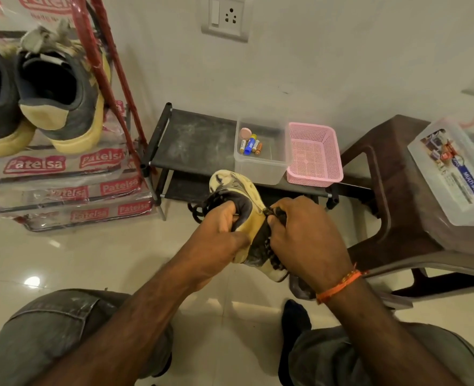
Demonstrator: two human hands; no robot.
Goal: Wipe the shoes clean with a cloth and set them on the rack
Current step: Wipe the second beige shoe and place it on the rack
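A: Cream and charcoal sneaker (240, 207), held in the air between both hands above the tiled floor (91, 260), in front of the low black shoe rack (194, 137). What does each grip do?

B: Left hand (219, 235): clenched on the sneaker, fingers tucked into its opening, thumb over the yellow heel collar. Right hand (305, 235): fingers curled round a dark bundle against the sneaker's right side, which may be a cloth or the black laces (202, 208); I cannot tell which. An orange thread band (339, 282) circles the right wrist.

A: And the sneaker's position?

B: Toe pointing away from the person, sole edge facing up and right; it touches no shelf.

A: What sits on the rack?

B: On its dusty top shelf, a clear plastic tub (261, 162) holding batteries (251, 144) and a round pink disc (245, 132); touching its right wall, a pink mesh basket (314, 154).

A: To the left?

B: A red-framed shoe rack (119, 79) wrapped in printed plastic, carrying a grey pair of sneakers (60, 98) with yellow soles, heels toward the camera, on an upper tier.

A: To the right?

B: A brown plastic stool (392, 190) bearing a clear lidded box (453, 174) with a label reading "MULTI BOX". Grey trousers (49, 338) cover both knees at the lower edge.
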